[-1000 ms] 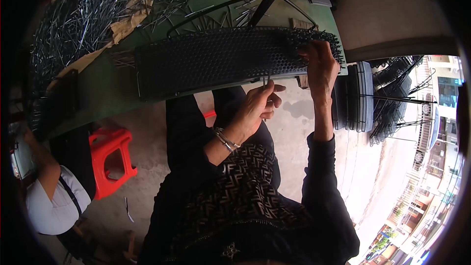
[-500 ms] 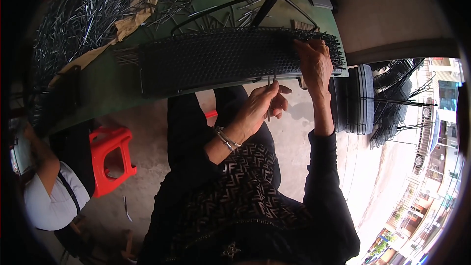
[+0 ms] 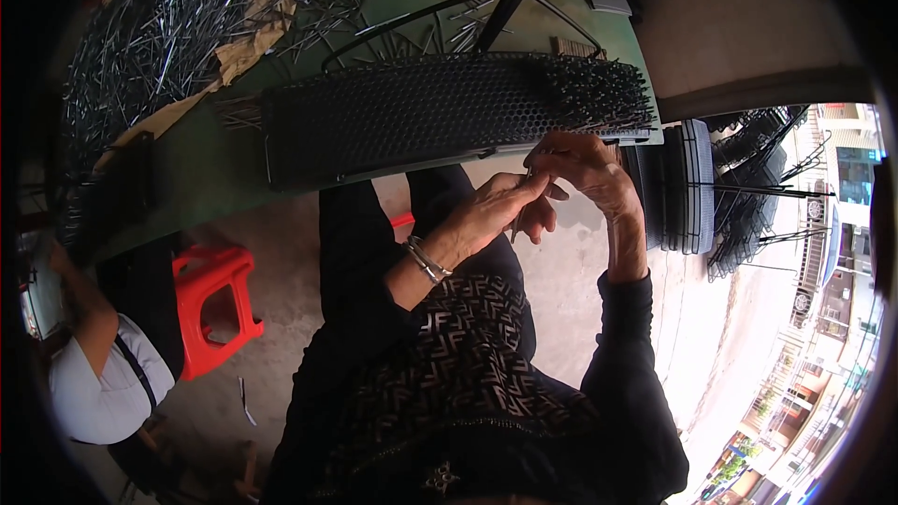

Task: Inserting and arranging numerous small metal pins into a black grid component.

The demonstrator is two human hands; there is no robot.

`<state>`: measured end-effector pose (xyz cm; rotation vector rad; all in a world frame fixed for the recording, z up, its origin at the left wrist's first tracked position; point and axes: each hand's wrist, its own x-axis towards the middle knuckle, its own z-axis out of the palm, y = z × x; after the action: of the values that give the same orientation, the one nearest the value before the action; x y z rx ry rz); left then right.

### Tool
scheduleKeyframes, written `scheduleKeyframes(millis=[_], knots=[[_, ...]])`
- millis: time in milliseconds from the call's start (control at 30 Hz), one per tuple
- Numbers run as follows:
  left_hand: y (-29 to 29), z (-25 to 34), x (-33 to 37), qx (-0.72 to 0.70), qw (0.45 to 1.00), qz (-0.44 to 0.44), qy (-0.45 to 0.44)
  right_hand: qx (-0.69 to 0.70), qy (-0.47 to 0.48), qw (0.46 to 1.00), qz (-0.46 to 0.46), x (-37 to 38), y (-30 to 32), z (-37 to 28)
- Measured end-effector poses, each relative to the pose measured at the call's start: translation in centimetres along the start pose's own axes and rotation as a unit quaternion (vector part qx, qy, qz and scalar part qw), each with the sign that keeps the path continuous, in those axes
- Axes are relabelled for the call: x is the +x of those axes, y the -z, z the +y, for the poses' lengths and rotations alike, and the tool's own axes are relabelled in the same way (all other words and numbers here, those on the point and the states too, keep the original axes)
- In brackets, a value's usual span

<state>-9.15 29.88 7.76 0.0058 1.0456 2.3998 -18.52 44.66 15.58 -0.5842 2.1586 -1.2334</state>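
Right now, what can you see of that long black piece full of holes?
The black honeycomb piece is long and narrow, with rows of small holes; whether it is metal or plastic is unclear. It lies lengthwise along the near edge of the green table. Thin dark sticks stand crowded at its right end; its left half shows none. The right hand is close to its near side; contact is unclear.

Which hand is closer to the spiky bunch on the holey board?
Right. In view, the right hand is just below the bunch; the left hand is lower and farther left.
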Motion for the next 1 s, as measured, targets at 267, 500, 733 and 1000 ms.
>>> scheduleKeyframes(millis=[267, 500, 733, 1000], knots=[[1.3, -0.5, 0.9, -0.089, 0.992, 0.089, 0.005, -0.019, 0.095, 0.957, 0.274, 1.4, 1.0, -0.4], [1.0, -0.6, 0.3, -0.108, 0.992, 0.07, -0.003, -0.173, 0.18, 0.879, 0.406, 4.4, 0.0, 0.5], [1.1, -0.4, -0.2, -0.102, 0.992, 0.073, -0.016, -0.198, 0.178, 0.868, 0.42, 5.4, -0.2, 1.6], [1.0, 0.3, -1.5, -0.079, 0.993, 0.087, -0.032, -0.225, 0.159, 0.883, 0.379, 5.7, -0.2, 1.7]])
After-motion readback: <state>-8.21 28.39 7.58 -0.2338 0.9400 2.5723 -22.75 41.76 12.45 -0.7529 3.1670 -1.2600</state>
